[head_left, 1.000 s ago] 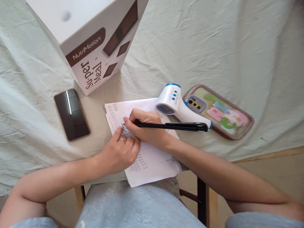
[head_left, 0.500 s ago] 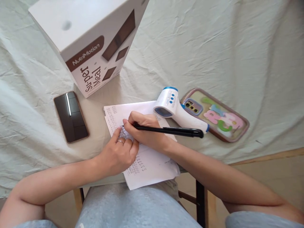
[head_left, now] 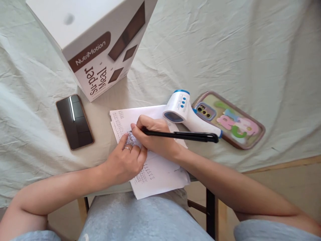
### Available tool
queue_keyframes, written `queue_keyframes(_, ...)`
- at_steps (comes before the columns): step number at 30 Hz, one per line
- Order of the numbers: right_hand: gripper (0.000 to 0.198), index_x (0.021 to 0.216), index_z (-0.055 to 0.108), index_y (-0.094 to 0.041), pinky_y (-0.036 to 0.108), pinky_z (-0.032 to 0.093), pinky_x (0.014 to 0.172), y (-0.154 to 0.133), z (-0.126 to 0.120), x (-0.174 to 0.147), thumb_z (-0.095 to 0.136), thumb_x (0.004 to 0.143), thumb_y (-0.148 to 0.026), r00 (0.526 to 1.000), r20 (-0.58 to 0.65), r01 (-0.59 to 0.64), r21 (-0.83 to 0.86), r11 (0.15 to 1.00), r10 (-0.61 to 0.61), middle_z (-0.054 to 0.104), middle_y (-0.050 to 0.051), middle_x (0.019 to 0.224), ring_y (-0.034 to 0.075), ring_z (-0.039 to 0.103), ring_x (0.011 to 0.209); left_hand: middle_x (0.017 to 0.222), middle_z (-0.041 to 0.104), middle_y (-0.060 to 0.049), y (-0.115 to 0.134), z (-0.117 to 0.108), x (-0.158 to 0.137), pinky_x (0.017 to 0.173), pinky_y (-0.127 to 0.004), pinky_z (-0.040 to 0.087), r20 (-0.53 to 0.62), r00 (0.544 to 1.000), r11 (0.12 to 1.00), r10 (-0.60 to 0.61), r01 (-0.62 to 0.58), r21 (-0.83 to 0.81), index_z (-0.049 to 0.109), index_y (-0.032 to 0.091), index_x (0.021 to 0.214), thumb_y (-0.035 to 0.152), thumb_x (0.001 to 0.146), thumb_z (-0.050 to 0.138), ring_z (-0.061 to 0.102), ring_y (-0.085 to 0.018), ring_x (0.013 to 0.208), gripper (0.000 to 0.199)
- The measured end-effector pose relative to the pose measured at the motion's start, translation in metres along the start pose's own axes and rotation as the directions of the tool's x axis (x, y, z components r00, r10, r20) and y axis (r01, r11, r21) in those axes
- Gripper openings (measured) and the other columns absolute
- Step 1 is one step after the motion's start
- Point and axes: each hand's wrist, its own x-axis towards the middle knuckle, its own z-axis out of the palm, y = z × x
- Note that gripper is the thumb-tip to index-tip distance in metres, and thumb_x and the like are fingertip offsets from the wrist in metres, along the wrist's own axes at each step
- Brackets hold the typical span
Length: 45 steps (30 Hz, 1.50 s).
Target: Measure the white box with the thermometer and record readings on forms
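My right hand (head_left: 154,134) is closed around a black pen (head_left: 185,135), whose back end slants out to the right. The pen's tip is hidden by my fingers, over the upper part of the paper sheets (head_left: 163,190). Small dark handwriting covers the left side of the sheets. My left hand (head_left: 127,157) rests on the paper with its index finger stretched out and the others slightly bent, a ring on one finger. It holds nothing, and its fingertips touch or nearly touch my right hand. A white and blue infrared thermometer (head_left: 190,118) lies across the sheets' upper right corner.
A white and brown box (head_left: 92,60) printed "NutriMotion" stands at the back left. A dark-screened phone (head_left: 75,122) lies left of the paper. Another phone in a decorated case (head_left: 233,122) lies under the thermometer's handle. A wrinkled pale cloth (head_left: 225,50) covers the table.
My right hand and the pen have shifted slightly to the right, still over the paper. My left hand stays in place. The whole view has moved a little.
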Motion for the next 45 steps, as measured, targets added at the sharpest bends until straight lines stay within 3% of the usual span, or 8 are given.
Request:
queue_keyframes(7,0.034,0.06,0.03,-0.023,0.025,0.029,0.044,0.001,-0.003,0.0,0.051,0.086,-0.024,0.999,-0.043,0.0,0.004,1.0,0.0,0.037,-0.006,0.051,0.009,0.032,0.046,0.064,0.061,-0.002,0.0,0.0,-0.001,0.094,-0.043,0.052,0.013,1.0,1.0,0.003,-0.003,0.013,0.062,0.004,0.106,0.02,0.089,0.049,0.057,-0.016,0.058,0.027)
queue_keyframes(20,0.037,0.06,0.028,-0.023,0.025,0.029,0.043,0.001,-0.004,-0.001,0.05,0.09,-0.03,1.0,0.008,-0.02,-0.02,1.0,0.02,0.034,-0.006,0.05,0.009,0.03,0.044,0.062,0.06,-0.001,0.0,0.001,-0.001,0.095,-0.043,0.051,0.001,1.0,1.0,-0.002,0.002,-0.001,0.062,0.004,0.105,0.019,0.088,0.051,0.055,-0.016,0.057,0.026)
queue_keyframes(24,0.033,0.064,0.038,-0.024,0.026,0.034,0.045,0.007,-0.004,-0.003,0.053,0.091,-0.037,0.997,-0.081,-0.008,0.025,1.0,0.01,0.045,-0.003,0.055,0.011,0.038,0.048,0.066,0.061,-0.002,0.0,0.0,-0.001,0.095,-0.045,0.05,0.033,0.999,1.0,0.005,-0.005,-0.008,0.06,0.002,0.111,0.019,0.089,0.05,0.056,-0.016,0.059,0.03)
queue_keyframes(27,0.021,0.074,0.05,-0.025,0.028,0.041,0.05,0.014,-0.003,-0.002,0.055,0.09,-0.038,0.985,-0.155,0.08,0.029,0.996,-0.075,0.054,-0.001,0.063,0.012,0.046,0.053,0.065,0.061,-0.002,0.0,0.0,-0.001,0.093,-0.045,0.052,0.024,1.0,1.0,0.001,-0.001,-0.01,0.06,0.001,0.109,0.019,0.088,0.05,0.056,-0.016,0.059,0.029)
queue_keyframes(30,0.008,0.086,0.059,-0.024,0.03,0.046,0.057,0.018,-0.005,0.0,0.054,0.091,-0.028,0.948,-0.142,0.276,-0.088,0.957,-0.286,0.06,0.003,0.075,0.015,0.054,0.062,0.063,0.061,-0.002,-0.002,0.0,0.0,0.09,-0.044,0.054,-0.011,1.0,1.0,-0.003,0.003,-0.007,0.06,0.003,0.105,0.016,0.087,0.05,0.056,-0.016,0.056,0.025)
queue_keyframes(33,0.022,0.095,0.064,-0.024,0.031,0.05,0.067,0.023,-0.007,0.004,0.044,0.094,-0.013,0.878,-0.095,0.436,-0.242,0.867,-0.469,0.063,0.006,0.089,0.017,0.06,0.08,0.064,0.061,-0.002,-0.003,-0.001,0.002,0.09,-0.044,0.056,-0.023,1.0,1.0,0.002,-0.002,0.0,0.06,0.005,0.102,0.015,0.086,0.05,0.056,-0.017,0.056,0.022)
queue_keyframes(40,0.033,0.095,0.069,-0.02,0.038,0.053,0.08,0.032,-0.009,0.012,0.041,0.09,-0.003,0.851,0.051,0.505,-0.347,0.79,-0.522,0.062,0.011,0.102,0.022,0.058,0.096,0.061,0.056,-0.001,-0.005,-0.005,0.004,0.092,-0.043,0.056,0.016,1.0,1.0,-0.02,0.02,-0.006,0.06,0.012,0.088,0.016,0.087,0.045,0.055,-0.015,0.056,0.015)
queue_keyframes(45,0.033,0.09,0.068,-0.02,0.034,0.055,0.078,0.028,-0.009,0.017,0.041,0.088,0.0,0.841,-0.096,0.505,-0.218,0.835,-0.533,0.061,0.01,0.098,0.019,0.058,0.094,0.057,0.05,0.0,-0.008,-0.006,0.006,0.095,-0.042,0.055,0.043,0.999,1.0,-0.014,0.014,-0.018,0.05,0.019,0.067,0.014,0.083,0.044,0.051,-0.013,0.055,0.018)
